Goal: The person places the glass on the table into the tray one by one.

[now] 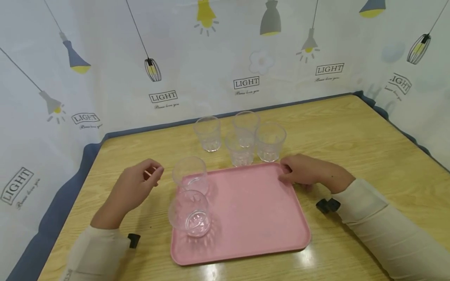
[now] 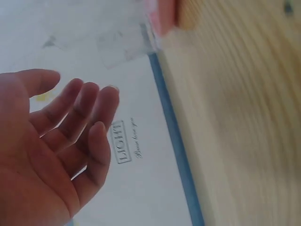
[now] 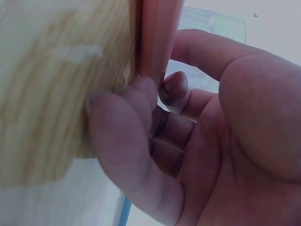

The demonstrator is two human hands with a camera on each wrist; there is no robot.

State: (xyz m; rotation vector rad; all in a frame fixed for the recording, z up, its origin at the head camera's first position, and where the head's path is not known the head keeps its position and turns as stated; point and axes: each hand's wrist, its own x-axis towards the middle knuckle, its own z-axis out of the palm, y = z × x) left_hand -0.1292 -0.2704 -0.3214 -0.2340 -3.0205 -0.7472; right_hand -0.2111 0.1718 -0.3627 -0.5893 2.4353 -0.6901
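The right hand (image 1: 304, 169) pinches the pink tray (image 1: 260, 212) by its far right corner, on the tabletop (image 1: 369, 144); the left hand (image 1: 135, 185), loosely curled, holds nothing. Likely stiff and light, the tray suits opposite-rim holds; its left-edge cups (image 1: 198, 224) could slide.

Left arm (image 1: 96, 248) in from near left, angled far and right. Left hand (image 1: 135, 183) raised, fingers (image 2: 106, 106) loosely curled, thumb (image 2: 40, 82) short of the fingertips. Right arm (image 1: 393, 230) in from near right, reaching far and left. Right hand (image 1: 304, 169) back up, pinching, thumb opposed to bent fingers. Both wrists sleeved.
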